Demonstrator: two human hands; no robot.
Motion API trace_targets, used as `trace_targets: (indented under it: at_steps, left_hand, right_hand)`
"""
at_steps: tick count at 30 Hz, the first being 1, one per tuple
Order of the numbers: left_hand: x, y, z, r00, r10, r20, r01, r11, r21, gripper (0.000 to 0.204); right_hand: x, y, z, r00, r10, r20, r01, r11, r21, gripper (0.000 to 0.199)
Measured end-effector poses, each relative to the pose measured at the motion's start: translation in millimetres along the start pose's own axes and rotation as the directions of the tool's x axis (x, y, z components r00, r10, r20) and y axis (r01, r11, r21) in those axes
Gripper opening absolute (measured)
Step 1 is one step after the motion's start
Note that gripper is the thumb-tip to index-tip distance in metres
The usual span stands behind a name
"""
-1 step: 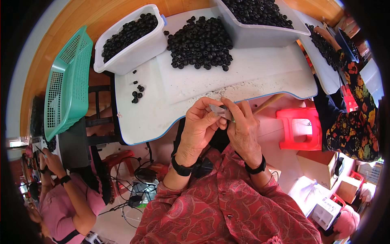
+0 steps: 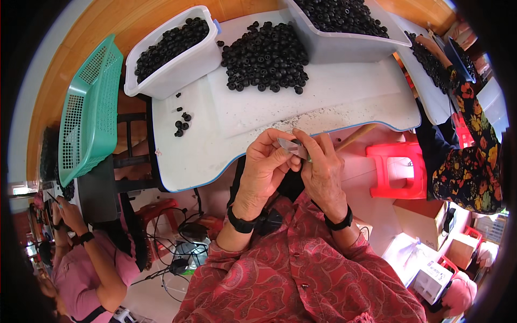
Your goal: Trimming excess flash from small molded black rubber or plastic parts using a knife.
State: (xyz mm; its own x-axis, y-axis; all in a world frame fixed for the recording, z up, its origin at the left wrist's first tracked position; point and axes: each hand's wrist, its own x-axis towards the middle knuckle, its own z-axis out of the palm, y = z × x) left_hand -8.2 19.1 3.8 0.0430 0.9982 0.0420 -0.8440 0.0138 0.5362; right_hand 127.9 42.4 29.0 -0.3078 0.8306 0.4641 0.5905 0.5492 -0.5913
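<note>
Just past the near edge of the white table (image 2: 202, 153), my two hands meet. My right hand (image 2: 325, 175) is closed around a small knife (image 2: 292, 147), its short silver blade pointing left across the fingers of my left hand. Pinched in my left hand (image 2: 260, 169) is a small round black part (image 2: 295, 141), mostly hidden by the blade and fingers. Beyond them, a large pile of black ring-like parts (image 2: 266, 56) lies on the table. A few loose black parts (image 2: 182, 125) sit at the table's left side.
A white bin (image 2: 177, 78) and a grey bin (image 2: 350, 51) hold more black parts. Far left is a green basket (image 2: 97, 134). A red stool (image 2: 398, 169) stands right. One person (image 2: 102, 264) works lower left, another in a floral sleeve (image 2: 468, 161) at right. Cables (image 2: 172, 264) trail below left.
</note>
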Motion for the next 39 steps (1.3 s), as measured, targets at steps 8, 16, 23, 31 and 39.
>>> trace_targets:
  at_steps: [8,16,23,31,39]
  left_hand:
    - [-2.2,-2.3,3.2,0.996,0.082,-0.041,-0.077,0.991,0.106,0.017]
    - [-2.8,-1.0,5.0,0.99,0.089,-0.113,-0.072,0.987,0.144,0.009]
    - [-4.0,-4.2,6.7,0.991,0.073,-0.108,-0.063,0.994,0.09,0.008]
    - [-2.3,-1.0,8.1,0.989,0.055,-0.14,-0.04,0.994,0.105,0.008]
    - [-3.5,-3.0,3.3,0.995,0.034,-0.094,-0.03,0.999,0.04,0.011]
  right_hand:
    - [-0.7,0.2,2.0,0.998,0.059,0.017,-0.058,0.998,-0.013,0.041]
    - [-3.7,4.4,9.6,0.996,0.075,0.04,-0.075,0.997,0.015,0.039]
    - [-2.4,0.1,7.2,0.992,0.123,0.021,-0.122,0.992,-0.025,0.036]
    - [-1.9,6.1,8.4,0.941,0.288,0.18,-0.339,0.771,0.539,0.029]
    - [0.6,-1.1,2.9,0.985,0.127,0.117,-0.152,0.96,0.237,0.037]
